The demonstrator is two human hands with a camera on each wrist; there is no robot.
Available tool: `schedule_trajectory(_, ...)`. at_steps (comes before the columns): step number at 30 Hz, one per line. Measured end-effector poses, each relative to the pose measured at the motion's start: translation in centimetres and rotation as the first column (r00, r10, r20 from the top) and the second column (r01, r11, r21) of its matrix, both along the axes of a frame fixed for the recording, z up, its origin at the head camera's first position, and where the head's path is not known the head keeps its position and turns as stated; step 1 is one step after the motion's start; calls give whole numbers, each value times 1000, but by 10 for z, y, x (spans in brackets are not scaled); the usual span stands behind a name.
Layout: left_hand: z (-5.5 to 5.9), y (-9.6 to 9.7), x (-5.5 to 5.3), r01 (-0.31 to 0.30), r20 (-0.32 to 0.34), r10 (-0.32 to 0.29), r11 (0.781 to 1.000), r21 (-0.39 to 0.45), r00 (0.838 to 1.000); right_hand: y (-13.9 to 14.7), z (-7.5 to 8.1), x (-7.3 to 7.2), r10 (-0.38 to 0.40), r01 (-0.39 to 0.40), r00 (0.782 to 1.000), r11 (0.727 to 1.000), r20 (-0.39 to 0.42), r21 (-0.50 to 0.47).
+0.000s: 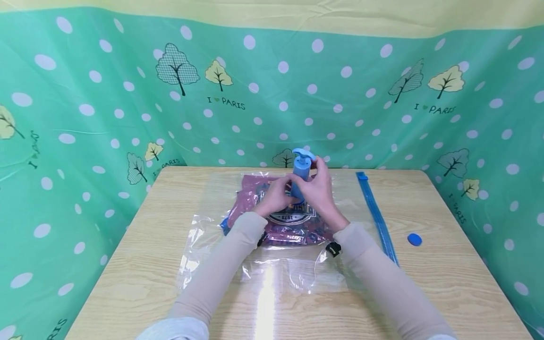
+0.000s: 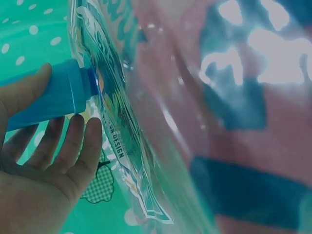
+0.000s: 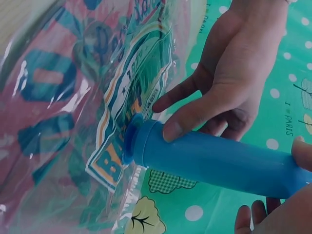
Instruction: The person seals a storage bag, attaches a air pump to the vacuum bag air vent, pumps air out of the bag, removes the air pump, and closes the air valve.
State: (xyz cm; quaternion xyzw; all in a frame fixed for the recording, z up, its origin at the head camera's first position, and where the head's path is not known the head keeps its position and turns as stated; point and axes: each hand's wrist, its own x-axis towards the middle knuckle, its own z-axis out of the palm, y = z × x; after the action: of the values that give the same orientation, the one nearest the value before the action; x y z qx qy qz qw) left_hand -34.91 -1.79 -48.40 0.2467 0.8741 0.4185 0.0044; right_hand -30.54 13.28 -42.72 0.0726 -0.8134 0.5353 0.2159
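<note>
A blue hand pump (image 1: 302,166) with a T-shaped handle stands upright on a clear plastic vacuum bag (image 1: 199,243). Inside the bag lies a folded purple-red garment (image 1: 243,208) with printed lettering. My left hand (image 1: 275,196) holds the lower barrel between thumb and fingers, close over the bag. Higher up, my right hand (image 1: 319,188) grips the barrel just below the handle. In the right wrist view, the pump's end meets a round blue valve (image 3: 129,141) on the bag. The handle sits low against the top of the barrel.
Right of the bag, a long blue strip (image 1: 377,215) lies on the wooden table (image 1: 446,288). Beyond it is a round blue cap (image 1: 414,239). A small blue piece (image 1: 225,225) shows at the bag's left side. Green dotted curtain (image 1: 263,71) surrounds the table's back and sides.
</note>
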Motion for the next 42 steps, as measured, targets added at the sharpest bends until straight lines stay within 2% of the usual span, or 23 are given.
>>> schedule_trajectory(8, 3, 1, 2, 7, 42, -9, 1000, 28, 999, 5, 0, 2, 27, -27, 999, 1000, -32, 0)
schedule_trajectory(14, 4, 3, 2, 15, 21, -15, 1000, 23, 1000, 5, 1, 3, 55, -54, 995, 998, -89, 21)
schedule_trajectory(18, 5, 3, 1, 17, 12, -17, 1000, 26, 1000, 6, 0, 3, 43, -39, 993, 998, -113, 41)
schedule_trajectory(22, 6, 3, 2, 4, 41, -5, 1000, 27, 999, 7, 0, 5, 22, -16, 992, 999, -125, 50)
schedule_trajectory(27, 12, -3, 3, -9, 61, 11, 1000, -20, 998, 10, 2, 8, 11, -11, 994, 1000, -111, -4)
schedule_trajectory(30, 18, -16, 5, -24, 52, 27, 998, -57, 998, 12, 4, 11, 15, -18, 997, 999, -78, -44)
schedule_trajectory(35, 29, -54, 13, -110, 56, 117, 987, -117, 992, 17, 6, 16, 12, -17, 998, 998, -69, -66)
schedule_trajectory(38, 33, -82, 19, -175, 71, 186, 975, -140, 980, 22, 5, 18, -11, 7, 995, 999, -97, -42)
schedule_trajectory(42, 35, -126, 30, -274, 95, 294, 945, -176, 951, 29, 3, 21, -42, 41, 992, 999, -117, -11)
